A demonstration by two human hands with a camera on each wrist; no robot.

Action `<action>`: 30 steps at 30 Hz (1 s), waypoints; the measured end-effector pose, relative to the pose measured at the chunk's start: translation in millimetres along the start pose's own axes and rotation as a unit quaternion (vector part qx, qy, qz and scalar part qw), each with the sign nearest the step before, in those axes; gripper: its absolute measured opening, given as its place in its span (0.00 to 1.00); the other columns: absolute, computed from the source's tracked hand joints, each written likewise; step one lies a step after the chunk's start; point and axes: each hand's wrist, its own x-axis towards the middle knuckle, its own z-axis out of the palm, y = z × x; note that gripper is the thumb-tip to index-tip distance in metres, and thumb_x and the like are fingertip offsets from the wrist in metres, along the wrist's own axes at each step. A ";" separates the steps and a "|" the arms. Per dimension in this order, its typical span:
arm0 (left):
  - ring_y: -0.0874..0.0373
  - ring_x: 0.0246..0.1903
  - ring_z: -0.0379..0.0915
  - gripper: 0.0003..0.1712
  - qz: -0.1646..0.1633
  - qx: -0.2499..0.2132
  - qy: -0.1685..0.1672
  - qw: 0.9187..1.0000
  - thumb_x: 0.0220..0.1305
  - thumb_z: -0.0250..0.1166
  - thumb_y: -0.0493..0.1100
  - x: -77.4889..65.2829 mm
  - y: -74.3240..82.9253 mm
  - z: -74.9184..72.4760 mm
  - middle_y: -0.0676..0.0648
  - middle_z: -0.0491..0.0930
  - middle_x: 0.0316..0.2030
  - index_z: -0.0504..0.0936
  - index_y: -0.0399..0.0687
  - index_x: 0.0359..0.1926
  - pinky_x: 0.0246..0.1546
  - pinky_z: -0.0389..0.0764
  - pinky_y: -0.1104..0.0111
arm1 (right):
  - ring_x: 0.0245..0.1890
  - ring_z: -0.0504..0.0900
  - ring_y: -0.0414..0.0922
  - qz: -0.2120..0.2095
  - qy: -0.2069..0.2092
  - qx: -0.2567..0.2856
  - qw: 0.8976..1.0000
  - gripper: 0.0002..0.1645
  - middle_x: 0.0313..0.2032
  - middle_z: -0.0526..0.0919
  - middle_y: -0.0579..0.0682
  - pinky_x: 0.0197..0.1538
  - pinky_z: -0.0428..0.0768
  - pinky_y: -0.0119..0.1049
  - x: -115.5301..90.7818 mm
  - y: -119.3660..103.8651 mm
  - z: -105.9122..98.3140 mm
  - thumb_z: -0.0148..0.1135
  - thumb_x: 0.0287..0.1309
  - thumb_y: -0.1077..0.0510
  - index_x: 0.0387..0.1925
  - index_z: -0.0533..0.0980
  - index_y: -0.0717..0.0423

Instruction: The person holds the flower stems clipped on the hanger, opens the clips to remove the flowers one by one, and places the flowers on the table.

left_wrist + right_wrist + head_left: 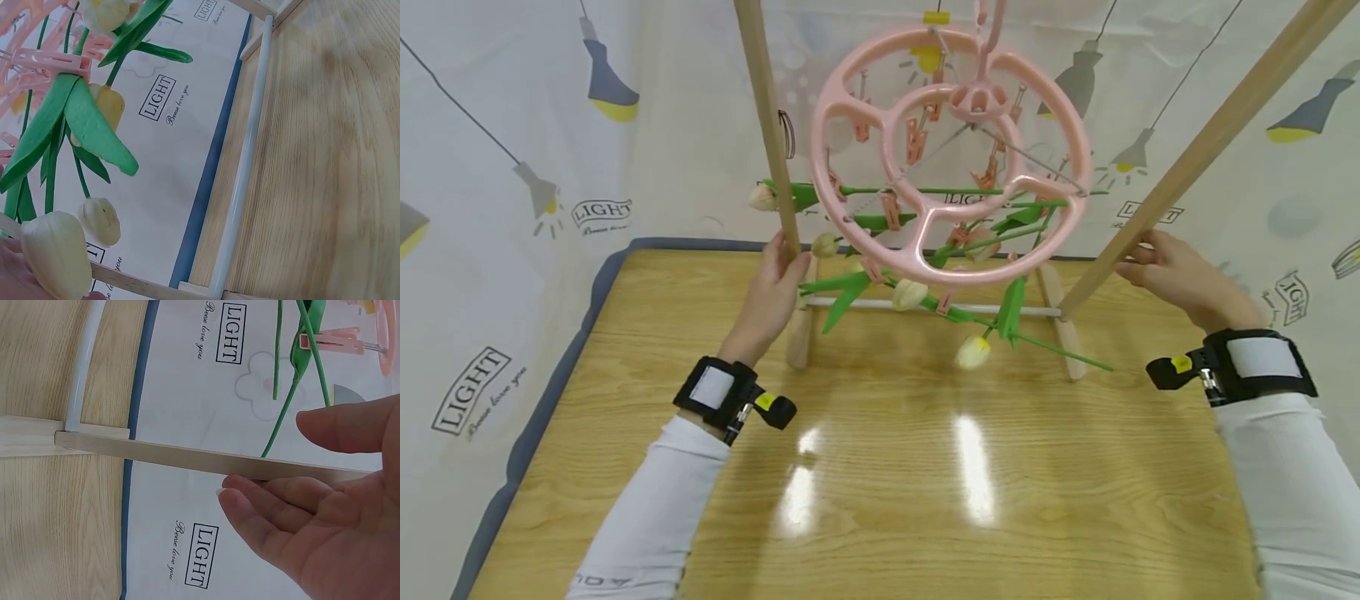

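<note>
My left hand (771, 287) holds the left wooden post (765, 100) of a stand low down, thumb and fingers on either side of it. At the right post (1242, 108), my right hand (1180, 271) touches the wood with its fingers; in the right wrist view its thumb (344, 428) stands apart from the post. Between the posts hangs a round pink clip hanger (822, 146) with several small clips (891, 211). Artificial white tulips (973, 352) with green leaves hang from the clips, some lying sideways. One tulip (56, 256) partly covers my left hand in the left wrist view.
A white rod (1026, 311) joins the stand's wooden feet (800, 342) across the bottom. The stand is on a wood-grain table (887, 433). Behind it is a white sheet (685, 150) printed with lamps; a blue-grey edge (591, 304) runs along the table's back and left.
</note>
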 end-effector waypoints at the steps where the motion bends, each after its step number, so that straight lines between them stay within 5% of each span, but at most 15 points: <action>1: 0.49 0.77 0.43 0.39 -0.001 0.000 0.000 1.000 0.77 0.44 0.58 0.0 0.2 -0.9 0.41 0.44 0.78 0.38 0.53 0.79 0.76 0.50 0.52 | 0.74 0.53 0.64 -0.001 -0.002 0.000 1.000 0.41 0.75 0.51 0.66 0.71 0.59 0.61 0.4 -0.9 0.3 0.45 0.75 0.51 0.77 0.39 0.59; 14: 0.47 0.77 0.42 0.39 -0.020 0.013 0.009 1.000 0.78 0.42 0.57 -1.8 0.0 -20.1 0.40 0.42 0.78 0.37 0.49 0.78 0.76 0.51 0.50 | 0.74 0.57 0.58 -0.038 -0.006 0.014 0.999 0.37 0.72 0.61 0.63 0.72 0.58 0.60 10.6 -12.3 8.4 0.48 0.74 0.53 0.76 0.45 0.50; 30: 0.46 0.76 0.48 0.40 -0.014 -0.005 0.014 1.000 0.77 0.43 0.57 4.7 -1.6 -34.9 0.38 0.46 0.77 0.40 0.43 0.78 0.76 0.53 0.52 | 0.75 0.55 0.57 -0.036 -0.020 0.043 0.998 0.40 0.74 0.57 0.62 0.74 0.55 0.60 15.3 -20.8 16.5 0.47 0.75 0.55 0.78 0.40 0.48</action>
